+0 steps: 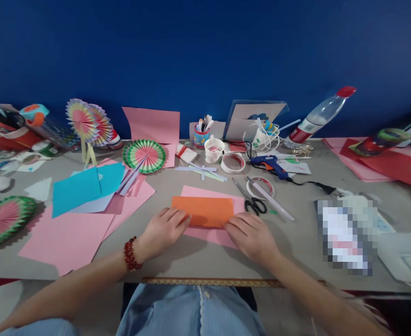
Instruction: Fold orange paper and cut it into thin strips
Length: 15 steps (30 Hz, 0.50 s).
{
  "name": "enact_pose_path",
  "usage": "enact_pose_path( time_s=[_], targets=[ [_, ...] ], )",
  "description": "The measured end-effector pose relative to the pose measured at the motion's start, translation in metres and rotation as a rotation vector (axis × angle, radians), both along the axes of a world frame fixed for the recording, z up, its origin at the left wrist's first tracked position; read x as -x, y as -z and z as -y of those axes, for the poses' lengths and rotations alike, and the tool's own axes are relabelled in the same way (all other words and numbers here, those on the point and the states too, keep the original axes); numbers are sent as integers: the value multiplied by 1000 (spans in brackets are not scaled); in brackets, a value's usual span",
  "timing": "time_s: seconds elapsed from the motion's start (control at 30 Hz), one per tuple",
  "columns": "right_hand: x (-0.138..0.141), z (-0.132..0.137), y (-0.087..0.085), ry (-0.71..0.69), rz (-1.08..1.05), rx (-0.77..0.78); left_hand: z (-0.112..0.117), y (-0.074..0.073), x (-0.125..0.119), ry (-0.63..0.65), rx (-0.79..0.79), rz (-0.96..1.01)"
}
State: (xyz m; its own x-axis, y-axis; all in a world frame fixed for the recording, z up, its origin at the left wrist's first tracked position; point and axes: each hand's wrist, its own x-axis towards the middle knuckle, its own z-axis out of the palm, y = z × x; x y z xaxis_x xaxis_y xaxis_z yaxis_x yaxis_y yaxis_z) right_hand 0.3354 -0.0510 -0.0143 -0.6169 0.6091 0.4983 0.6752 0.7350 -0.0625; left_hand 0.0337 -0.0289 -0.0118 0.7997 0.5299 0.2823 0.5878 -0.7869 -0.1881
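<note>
A folded orange paper (202, 210) lies on a pink sheet (215, 233) in the middle of the grey table (296, 242). My left hand (163, 231) rests at the paper's near left corner, fingers stretched out and pressing its edge. My right hand (250, 235) lies at the near right corner, fingers flat on the paper's edge. Neither hand holds anything. A red bead bracelet (131, 254) circles my left wrist.
Black-handled scissors (250, 198), a tape roll (260, 185) and a blue glue gun (271, 166) lie right of the paper. Pink and blue sheets (82, 191) and pleated paper fans (144, 155) fill the left. A bottle (319, 116), cups and red paper (394, 165) stand behind.
</note>
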Motion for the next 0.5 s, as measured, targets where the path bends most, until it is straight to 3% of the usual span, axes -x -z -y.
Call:
enact_pose_path(
  time_s=[0.3, 0.5],
  targets=[
    [18, -4, 11, -92, 136, 43, 5, 3, -14, 91, 92, 1],
    [14, -1, 7, -55, 169, 249, 4, 12, -2, 17, 238, 176]
  ],
)
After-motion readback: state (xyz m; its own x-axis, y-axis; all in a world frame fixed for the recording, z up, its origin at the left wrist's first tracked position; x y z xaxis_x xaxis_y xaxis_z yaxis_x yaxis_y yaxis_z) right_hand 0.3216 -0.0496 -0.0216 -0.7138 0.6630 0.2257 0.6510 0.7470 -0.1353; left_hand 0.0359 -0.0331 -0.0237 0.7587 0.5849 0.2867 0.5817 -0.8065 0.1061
